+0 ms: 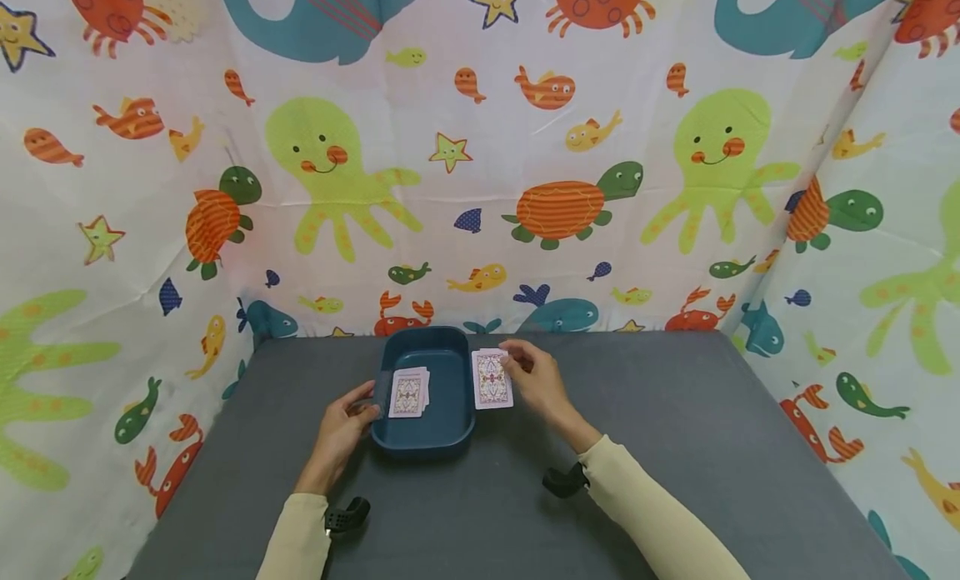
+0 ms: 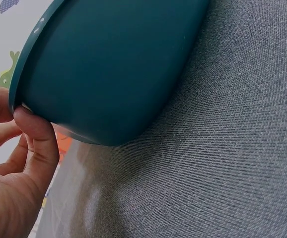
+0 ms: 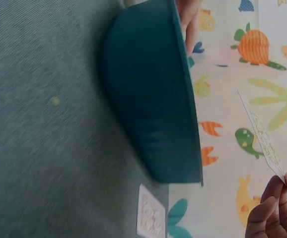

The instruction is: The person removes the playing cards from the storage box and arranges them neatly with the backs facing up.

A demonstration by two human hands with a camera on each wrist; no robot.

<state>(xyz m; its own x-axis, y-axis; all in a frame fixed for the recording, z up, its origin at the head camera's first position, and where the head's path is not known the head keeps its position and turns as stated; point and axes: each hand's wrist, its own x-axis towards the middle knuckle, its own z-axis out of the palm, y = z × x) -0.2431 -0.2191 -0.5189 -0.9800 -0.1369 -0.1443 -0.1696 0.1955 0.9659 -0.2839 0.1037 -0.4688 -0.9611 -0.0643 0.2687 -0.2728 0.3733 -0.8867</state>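
Observation:
A dark blue rectangular tub [image 1: 450, 397] stands on the table, and my left hand [image 1: 336, 442] pinches its left rim between thumb and fingers. Inside the tub, toward its left side, lies a small pile of playing cards [image 1: 407, 395], patterned backs up. Just off the tub's right edge, my right hand [image 1: 542, 387] pinches a playing card [image 3: 263, 136] by its edge, held up in the right wrist view above the tub's rim level. Another card [image 3: 151, 212] lies on the table beyond the tub, mostly covered by the held one in the head view.
Grey cloth covers the table [image 1: 637, 413]. A curtain [image 1: 480, 213] printed with sea animals hangs along its back and both sides, close behind the tub. Each wrist wears a black band [image 1: 347, 516].

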